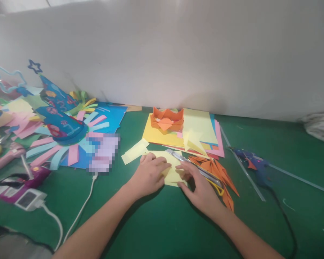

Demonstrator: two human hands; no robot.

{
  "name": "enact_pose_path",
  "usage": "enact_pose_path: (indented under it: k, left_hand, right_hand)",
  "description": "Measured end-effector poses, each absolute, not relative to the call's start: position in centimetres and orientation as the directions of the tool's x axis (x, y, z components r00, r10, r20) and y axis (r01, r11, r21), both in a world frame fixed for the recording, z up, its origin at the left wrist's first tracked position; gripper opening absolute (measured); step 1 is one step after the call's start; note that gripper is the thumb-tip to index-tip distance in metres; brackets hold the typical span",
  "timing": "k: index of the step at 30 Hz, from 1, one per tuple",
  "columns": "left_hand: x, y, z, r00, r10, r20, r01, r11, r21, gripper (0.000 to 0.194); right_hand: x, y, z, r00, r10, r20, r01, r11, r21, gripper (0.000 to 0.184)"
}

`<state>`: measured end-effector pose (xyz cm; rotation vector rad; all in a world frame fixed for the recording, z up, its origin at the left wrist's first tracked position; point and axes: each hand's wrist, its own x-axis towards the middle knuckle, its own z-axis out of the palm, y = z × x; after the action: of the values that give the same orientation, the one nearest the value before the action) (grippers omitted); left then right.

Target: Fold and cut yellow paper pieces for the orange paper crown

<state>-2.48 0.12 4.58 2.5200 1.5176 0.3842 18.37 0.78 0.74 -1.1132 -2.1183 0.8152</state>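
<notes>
A pale yellow sheet of paper (175, 175) lies on the green table between my hands. My left hand (151, 173) is over its left side, fingers curled and pressed onto it. At the right edge of the sheet, my right hand (198, 185) bends its fingers and thumb onto the paper. Just beyond the right fingers, a silver utility knife (175, 155) lies slanted across the sheet and the orange pieces. A yellow loop (218, 187) shows beneath the knife's near end. Folded orange paper pieces (228, 178) lie beside the right hand. Pale yellow strips (135, 151) rest left of the sheet.
An orange paper crown (167, 120) sits on stacked coloured paper (153, 138). A blue glue gun (255, 163) with a cord lies right, near clear glue sticks (245, 176). Left are a decorated blue cone hat (63, 124), a purple glue gun (39, 178) and a white cable (90, 194).
</notes>
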Motion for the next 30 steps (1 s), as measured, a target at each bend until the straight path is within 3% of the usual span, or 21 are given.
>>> enact_pose_path:
  k: [4, 9, 12, 17, 19, 22, 26, 30]
  left_hand:
    - [-2.9, 0.3, 4.2, 0.349, 0.905, 0.243, 0.855, -0.414, 0.313, 0.028]
    - [-3.1, 0.5, 3.8, 0.214, 0.916, 0.338, 0.834, -0.352, 0.424, 0.023]
    - [-3.1, 0.4, 3.9, 0.179, 0.911, 0.370, 0.834, -0.340, 0.434, 0.022]
    - [-3.0, 0.1, 4.4, 0.154, 0.901, 0.405, 0.887, -0.307, 0.344, 0.025]
    - [-3.0, 0.0, 4.6, 0.132, 0.907, 0.399, 0.881, -0.292, 0.372, 0.024]
    - [-3.1, 0.1, 4.5, 0.088, 0.940, 0.331, 0.803, -0.263, 0.534, 0.021]
    - [-3.0, 0.4, 3.8, -0.017, 0.999, 0.033, 0.462, -0.022, 0.887, 0.023]
    - [-2.7, 0.6, 3.1, -0.064, 0.988, -0.142, 0.104, 0.148, 0.983, 0.030]
  right_hand:
    - [17.9, 0.7, 0.8, -0.390, 0.891, 0.232, 0.347, 0.375, -0.860, 0.047]
    - [17.7, 0.5, 1.4, -0.420, 0.901, 0.111, 0.361, 0.278, -0.890, 0.060]
    - [17.6, 0.4, 1.5, -0.404, 0.913, 0.055, 0.331, 0.202, -0.922, 0.050]
    - [17.1, 0.8, 2.0, -0.324, 0.944, 0.056, 0.271, 0.150, -0.951, 0.035]
    - [16.6, 1.3, 2.6, -0.309, 0.949, 0.056, 0.211, 0.126, -0.969, 0.030]
    - [15.7, 2.1, 3.6, -0.288, 0.957, 0.034, 0.097, 0.064, -0.993, 0.032]
    - [14.3, 2.9, 4.6, -0.247, 0.968, -0.055, -0.057, -0.071, -0.996, 0.041]
    - [13.5, 3.1, 4.2, -0.357, 0.917, -0.175, -0.105, -0.226, -0.968, 0.046]
